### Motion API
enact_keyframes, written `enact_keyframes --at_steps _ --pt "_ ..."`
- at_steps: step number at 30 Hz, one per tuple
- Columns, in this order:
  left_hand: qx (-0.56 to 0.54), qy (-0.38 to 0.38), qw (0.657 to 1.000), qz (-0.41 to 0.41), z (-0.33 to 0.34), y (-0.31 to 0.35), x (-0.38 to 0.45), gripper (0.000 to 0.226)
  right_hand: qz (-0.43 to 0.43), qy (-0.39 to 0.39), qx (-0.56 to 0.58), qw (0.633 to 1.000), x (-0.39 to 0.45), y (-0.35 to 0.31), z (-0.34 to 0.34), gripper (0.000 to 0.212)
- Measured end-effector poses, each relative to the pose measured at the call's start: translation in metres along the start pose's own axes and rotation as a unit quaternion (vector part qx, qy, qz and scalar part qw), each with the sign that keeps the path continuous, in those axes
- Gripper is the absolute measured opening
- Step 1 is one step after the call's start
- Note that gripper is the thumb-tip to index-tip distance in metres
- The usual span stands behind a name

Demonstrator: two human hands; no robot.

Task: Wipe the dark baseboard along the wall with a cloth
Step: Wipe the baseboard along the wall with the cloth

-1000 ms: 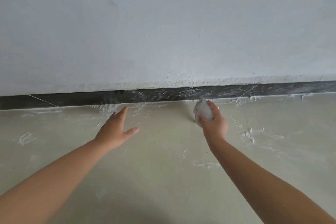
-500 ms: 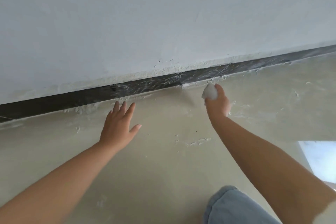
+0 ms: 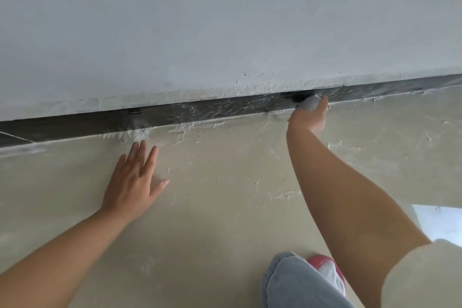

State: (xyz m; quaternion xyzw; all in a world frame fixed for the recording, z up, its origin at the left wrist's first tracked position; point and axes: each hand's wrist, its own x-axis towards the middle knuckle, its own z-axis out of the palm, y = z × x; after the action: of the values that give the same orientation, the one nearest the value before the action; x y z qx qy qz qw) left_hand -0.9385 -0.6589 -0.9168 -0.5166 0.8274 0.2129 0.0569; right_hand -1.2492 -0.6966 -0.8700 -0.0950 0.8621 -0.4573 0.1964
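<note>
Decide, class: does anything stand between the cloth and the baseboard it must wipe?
Nothing visible does. The right hand grips the cloth and holds it right at the dark baseboard. The left hand rests flat on the floor, away from the baseboard.

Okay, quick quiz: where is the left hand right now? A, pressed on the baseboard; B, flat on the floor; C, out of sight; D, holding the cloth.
B: the left hand lies with fingers spread on the floor, short of the baseboard; the right hand holds the cloth.

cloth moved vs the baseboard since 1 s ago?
Yes. The cloth, gripped by the right hand, went from the floor just below the baseboard up onto its dark face.
</note>
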Motion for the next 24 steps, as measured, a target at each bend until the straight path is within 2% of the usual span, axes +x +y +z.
enact_keyframes --at_steps 3,6,12,16,18,21,24 --pt "0.019 -0.01 1.0 -0.014 -0.001 -0.01 -0.004 0.098 0.072 0.055 0.082 0.992 -0.001 -0.014 0.012 0.067" --pt "0.02 -0.031 0.999 -0.02 -0.005 -0.011 -0.003 0.094 0.048 0.055 0.057 0.996 -0.014 -0.018 0.019 0.072" --pt "0.031 -0.032 0.999 -0.002 -0.007 -0.006 0.011 0.094 0.034 0.022 0.082 0.996 -0.057 -0.018 0.031 0.063" --pt "0.044 0.01 0.999 0.024 -0.002 -0.003 0.02 0.101 0.013 -0.039 0.094 0.995 -0.09 -0.011 0.041 0.051" --pt "0.05 0.014 0.998 0.034 -0.001 -0.002 0.021 0.101 0.035 -0.033 0.115 0.992 -0.082 -0.014 0.04 0.052" --pt "0.06 0.009 0.998 0.036 -0.002 0.0 0.017 0.096 0.07 0.019 0.147 0.986 -0.048 -0.023 0.027 0.057" --pt "0.073 0.009 0.997 0.037 -0.003 -0.003 0.009 0.092 0.079 0.033 0.116 0.99 -0.015 -0.025 0.008 0.067"
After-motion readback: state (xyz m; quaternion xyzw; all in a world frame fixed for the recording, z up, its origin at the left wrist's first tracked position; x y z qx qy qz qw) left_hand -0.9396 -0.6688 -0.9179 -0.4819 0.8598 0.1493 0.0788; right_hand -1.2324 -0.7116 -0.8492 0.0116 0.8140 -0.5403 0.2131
